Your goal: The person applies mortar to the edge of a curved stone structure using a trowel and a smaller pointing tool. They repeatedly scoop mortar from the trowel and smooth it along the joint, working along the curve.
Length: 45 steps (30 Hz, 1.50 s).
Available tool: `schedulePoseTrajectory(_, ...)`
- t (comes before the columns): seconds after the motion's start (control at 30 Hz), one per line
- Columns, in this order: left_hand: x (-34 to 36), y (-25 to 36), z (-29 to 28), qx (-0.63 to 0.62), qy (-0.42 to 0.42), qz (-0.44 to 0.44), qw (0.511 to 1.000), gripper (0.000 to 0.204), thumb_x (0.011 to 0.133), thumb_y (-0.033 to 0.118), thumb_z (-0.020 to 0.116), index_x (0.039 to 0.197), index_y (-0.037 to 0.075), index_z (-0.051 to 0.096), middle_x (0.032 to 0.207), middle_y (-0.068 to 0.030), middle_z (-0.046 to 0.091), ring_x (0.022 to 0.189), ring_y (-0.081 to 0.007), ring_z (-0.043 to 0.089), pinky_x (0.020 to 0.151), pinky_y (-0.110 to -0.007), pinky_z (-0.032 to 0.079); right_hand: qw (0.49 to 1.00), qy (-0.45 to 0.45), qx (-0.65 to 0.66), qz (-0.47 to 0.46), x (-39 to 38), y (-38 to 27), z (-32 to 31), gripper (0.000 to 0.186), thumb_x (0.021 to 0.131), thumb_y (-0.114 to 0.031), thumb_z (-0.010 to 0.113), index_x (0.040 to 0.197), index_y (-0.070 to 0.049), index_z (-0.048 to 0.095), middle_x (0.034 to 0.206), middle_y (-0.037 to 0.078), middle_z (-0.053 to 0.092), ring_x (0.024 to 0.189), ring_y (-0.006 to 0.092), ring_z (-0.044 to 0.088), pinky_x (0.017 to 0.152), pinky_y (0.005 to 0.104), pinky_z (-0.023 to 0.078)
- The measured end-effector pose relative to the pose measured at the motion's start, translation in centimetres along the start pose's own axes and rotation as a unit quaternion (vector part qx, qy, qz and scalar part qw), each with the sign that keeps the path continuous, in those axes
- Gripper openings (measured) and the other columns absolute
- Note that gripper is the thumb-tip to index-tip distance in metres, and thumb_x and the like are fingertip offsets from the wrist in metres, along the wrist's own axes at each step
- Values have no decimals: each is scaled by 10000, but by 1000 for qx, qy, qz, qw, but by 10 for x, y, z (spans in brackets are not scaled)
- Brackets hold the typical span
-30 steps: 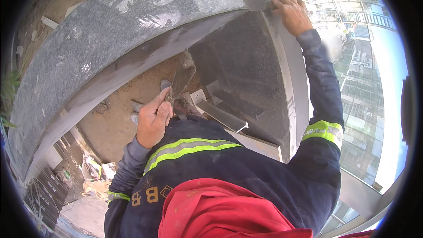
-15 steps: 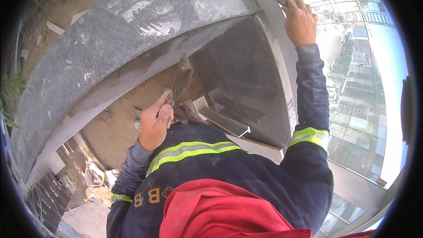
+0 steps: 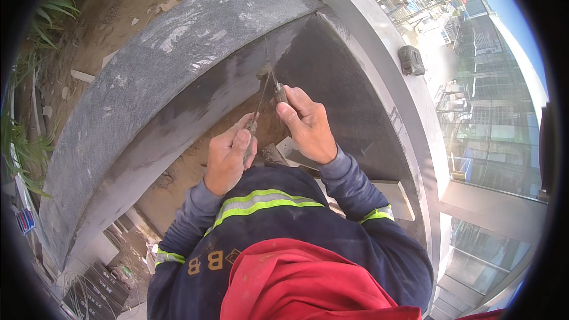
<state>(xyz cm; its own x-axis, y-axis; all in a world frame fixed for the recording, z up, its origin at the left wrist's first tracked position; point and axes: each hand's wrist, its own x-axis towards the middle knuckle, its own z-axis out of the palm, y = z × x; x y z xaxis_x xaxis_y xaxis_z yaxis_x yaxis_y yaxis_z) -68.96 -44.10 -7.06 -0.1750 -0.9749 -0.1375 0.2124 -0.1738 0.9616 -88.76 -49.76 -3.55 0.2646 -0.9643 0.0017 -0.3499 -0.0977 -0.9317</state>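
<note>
My left hand (image 3: 228,157) is closed around the handle of a putty knife (image 3: 260,102), its blade pointing up and away from me. Close by on the right, my right hand (image 3: 309,125) grips a second putty knife (image 3: 272,66), seen nearly edge-on. The two blades meet or overlap in front of me; whether they touch I cannot tell. A small brownish lump (image 3: 262,73) shows beside the blades. Beyond them curves a grey stone slab (image 3: 148,62) with whitish smears, above a dark, partly damp-looking inner wall (image 3: 195,86).
A dark flat panel (image 3: 349,101) stands right of my hands, bordered by a pale grey ledge (image 3: 409,104). On it lies a dusty dark block, perhaps a tape measure (image 3: 412,60). Green plants (image 3: 29,142) grow at the left; board pieces (image 3: 391,198) lie low on the right.
My right hand has come down from the upper right with its putty knife to beside my left hand. My left hand has moved slightly right, and the view has shifted.
</note>
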Motion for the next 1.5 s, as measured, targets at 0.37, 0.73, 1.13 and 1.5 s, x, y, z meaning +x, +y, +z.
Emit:
schedulePoseTrajectory(0.37, -2, -7, -20, 19, 43, 16, 999, 689, 1075, 495, 491, 1426, -97, 523, 743, 1, 569, 573, -58, 485, 534, -224, 390, 792, 88, -569, -204, 52, -9, -143, 336, 901, -169, 711, 1227, -98, 671, 1128, 73, 657, 1009, 296, 603, 828, 447, 437)
schedulePoseTrajectory(0.73, -11, -45, -11, -29, 65, -42, 997, 682, 1074, 469, 508, 1437, -108, 505, 733, 18, 546, 589, -54, 470, 566, -222, 398, 618, -22, -755, -220, 202, 31, -199, 259, 980, -220, 622, 1226, -161, 672, 1182, 8, 627, 1134, 244, 600, 965, 478, 463)
schedulePoseTrajectory(1.13, 9, -47, -11, -28, 46, -58, 997, 663, 1080, 443, 505, 1439, -115, 498, 736, 11, 541, 593, -57, 473, 572, -225, 402, 604, -39, -774, -186, 223, 42, -206, 235, 969, -150, 614, 1197, -145, 673, 1137, 36, 609, 1123, 248, 594, 955, 491, 455)
schedulePoseTrajectory(1.5, 9, -42, -15, -21, 37, -72, 996, 650, 1081, 431, 507, 1441, -110, 500, 749, 12, 547, 594, -58, 478, 569, -224, 403, 577, -37, -799, -166, 227, 31, -198, 253, 958, -141, 606, 1198, -144, 687, 1141, 42, 604, 1145, 240, 588, 957, 477, 461)
